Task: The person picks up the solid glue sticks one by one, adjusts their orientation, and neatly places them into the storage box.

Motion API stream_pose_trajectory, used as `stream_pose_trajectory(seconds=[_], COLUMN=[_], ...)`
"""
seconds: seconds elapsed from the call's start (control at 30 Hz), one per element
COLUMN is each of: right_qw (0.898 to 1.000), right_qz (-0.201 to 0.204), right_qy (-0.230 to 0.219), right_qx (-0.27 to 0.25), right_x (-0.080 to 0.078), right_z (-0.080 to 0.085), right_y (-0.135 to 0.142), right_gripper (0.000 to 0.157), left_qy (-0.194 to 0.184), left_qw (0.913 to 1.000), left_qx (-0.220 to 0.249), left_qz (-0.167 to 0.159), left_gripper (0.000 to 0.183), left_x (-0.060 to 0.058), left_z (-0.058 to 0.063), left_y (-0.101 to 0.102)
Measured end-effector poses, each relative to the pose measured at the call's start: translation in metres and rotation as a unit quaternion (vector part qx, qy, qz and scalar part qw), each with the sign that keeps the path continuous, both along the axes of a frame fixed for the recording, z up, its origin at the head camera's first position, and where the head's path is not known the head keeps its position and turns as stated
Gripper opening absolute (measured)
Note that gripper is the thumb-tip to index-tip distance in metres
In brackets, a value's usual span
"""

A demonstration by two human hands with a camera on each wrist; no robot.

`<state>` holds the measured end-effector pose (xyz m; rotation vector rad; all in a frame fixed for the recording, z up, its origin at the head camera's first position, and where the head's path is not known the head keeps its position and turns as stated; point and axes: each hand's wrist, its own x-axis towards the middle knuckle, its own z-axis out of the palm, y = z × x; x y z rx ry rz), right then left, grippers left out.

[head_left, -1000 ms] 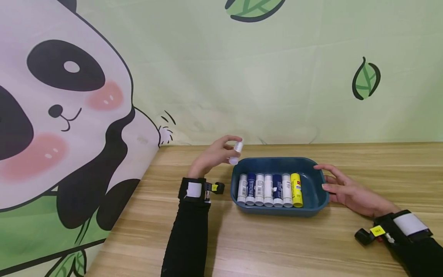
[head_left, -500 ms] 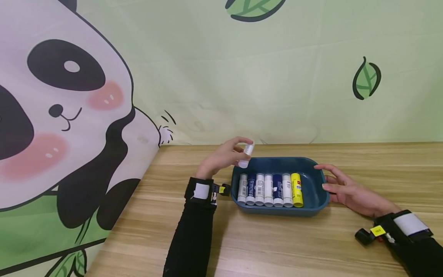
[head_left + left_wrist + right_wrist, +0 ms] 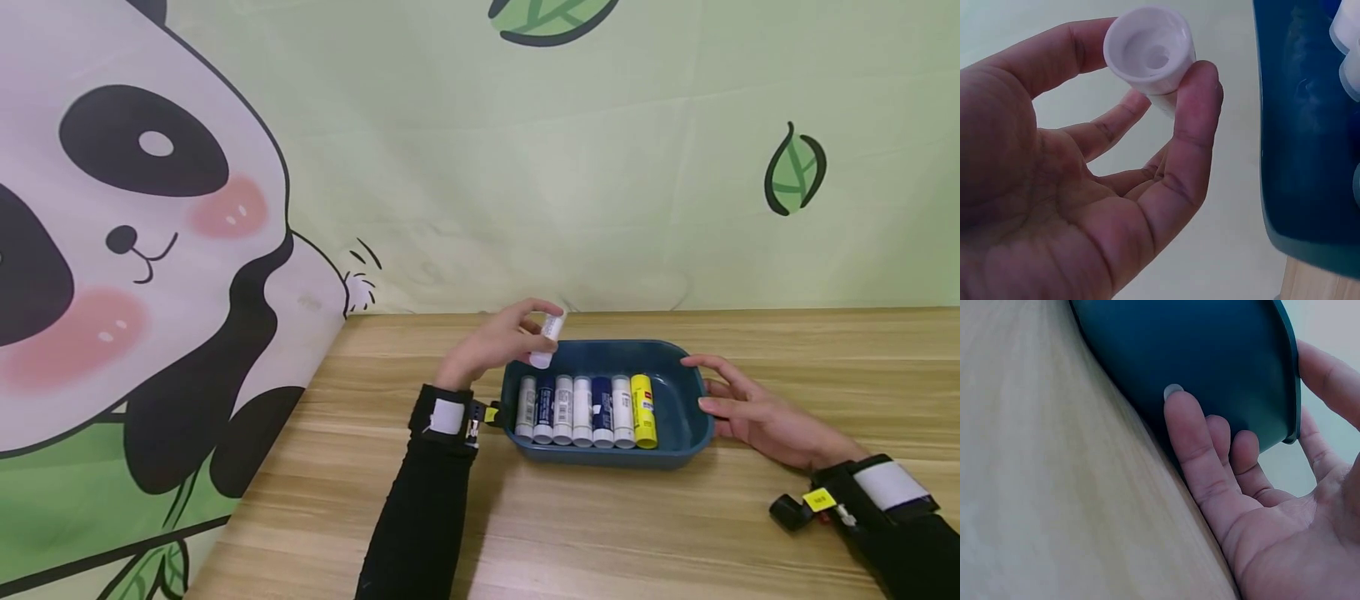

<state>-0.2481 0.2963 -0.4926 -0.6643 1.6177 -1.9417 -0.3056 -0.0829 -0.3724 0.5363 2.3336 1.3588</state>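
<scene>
My left hand point(image 3: 501, 340) pinches a white glue stick point(image 3: 551, 333) between thumb and fingertips, tilted above the back left of a dark blue bin point(image 3: 678, 417). In the left wrist view the glue stick point(image 3: 1150, 53) shows a round, hollow end toward the camera. Inside the bin several glue sticks lie side by side: white ones, dark blue ones point(image 3: 602, 408) and a yellow one point(image 3: 642, 411) at the row's right end. My right hand point(image 3: 765, 417) holds the bin's right end, its fingertips point(image 3: 1185, 419) against the outer wall and a digit at the rim.
The bin stands on a wood-grain table point(image 3: 615, 533). A pale green cloth point(image 3: 600, 183) with leaf drawings hangs behind it, and a printed panda point(image 3: 172, 250) fills the left side. Both wrists wear black straps with small cameras.
My left hand has moved right with the white glue stick, from beyond the bin's left corner to over its back left part. The right hand and the bin have stayed put.
</scene>
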Motion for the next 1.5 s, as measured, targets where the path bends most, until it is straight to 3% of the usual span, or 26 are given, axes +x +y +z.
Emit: stream_pose_trajectory(seconds=[0.4, 0.7, 1.0, 1.5], right_qw=[1.0, 1.0, 1.0, 1.0], right_qz=[-0.01, -0.006, -0.001, -0.01], right_qy=[0.002, 0.0, 0.003, 0.001], right_qx=[0.012, 0.008, 0.003, 0.01], right_x=[0.0, 0.0, -0.001, 0.0], right_z=[0.0, -0.001, -0.002, -0.001], right_y=[-0.001, -0.001, 0.0, -0.001], right_gripper=[0.053, 0.054, 0.054, 0.054], left_qy=[0.005, 0.021, 0.024, 0.032], left_qw=[1.0, 0.9991, 0.9994, 0.9986], left_qx=[-0.006, -0.017, -0.01, -0.004], left_qz=[-0.004, -0.031, -0.023, -0.04], left_gripper=[0.05, 0.048, 0.05, 0.052], left_x=[0.003, 0.006, 0.006, 0.012], left_z=[0.0, -0.002, -0.005, -0.009], left_y=[0.008, 0.017, 0.023, 0.039])
